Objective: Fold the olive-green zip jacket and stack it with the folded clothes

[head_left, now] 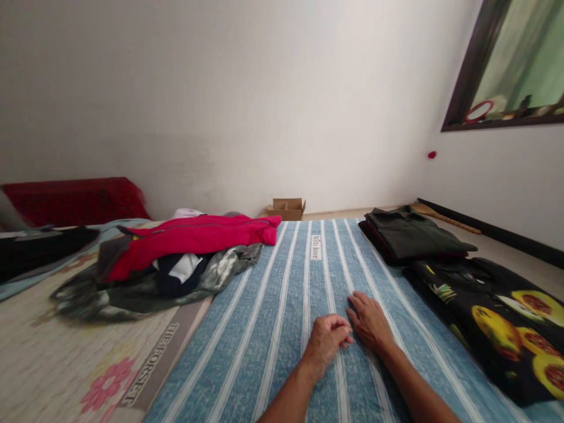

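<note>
My left hand is just above or on the blue striped bedsheet, its fingers curled inward with nothing visible in them. Beside it, my right hand rests palm down on the same sheet, fingers stretched out. The two hands nearly meet at the fingertips. To their right lie a folded black garment with a yellow fruit print and, beyond it, a stack topped by a folded dark garment. On the left is a loose heap with a bright pink garment over a grey-green patterned one.
A beige floral cover spreads over the left side. Black clothing lies at the far left, near a red cloth-like item. Past the bed's far edge stands an open cardboard box by the white wall. A dark-framed window is upper right.
</note>
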`<action>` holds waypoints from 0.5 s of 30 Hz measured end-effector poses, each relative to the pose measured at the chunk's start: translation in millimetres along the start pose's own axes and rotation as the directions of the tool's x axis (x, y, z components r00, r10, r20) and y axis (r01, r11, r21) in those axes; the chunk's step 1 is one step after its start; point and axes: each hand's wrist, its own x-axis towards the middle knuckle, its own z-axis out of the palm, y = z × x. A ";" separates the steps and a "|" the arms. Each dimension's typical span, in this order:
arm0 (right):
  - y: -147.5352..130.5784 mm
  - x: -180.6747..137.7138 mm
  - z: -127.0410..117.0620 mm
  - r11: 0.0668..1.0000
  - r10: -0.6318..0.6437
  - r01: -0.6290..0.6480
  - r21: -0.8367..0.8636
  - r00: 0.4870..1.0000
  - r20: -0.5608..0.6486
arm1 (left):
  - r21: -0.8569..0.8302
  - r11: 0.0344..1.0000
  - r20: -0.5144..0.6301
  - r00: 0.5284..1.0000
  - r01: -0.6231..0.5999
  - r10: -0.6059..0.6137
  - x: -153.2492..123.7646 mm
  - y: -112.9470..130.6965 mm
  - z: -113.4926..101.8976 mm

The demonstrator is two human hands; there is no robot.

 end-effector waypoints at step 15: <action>18.0 -6.7 18.4 0.997 -0.079 0.078 -0.027 0.997 -0.013 | -0.358 0.924 -0.165 0.965 0.135 -0.204 9.3 5.3 -27.9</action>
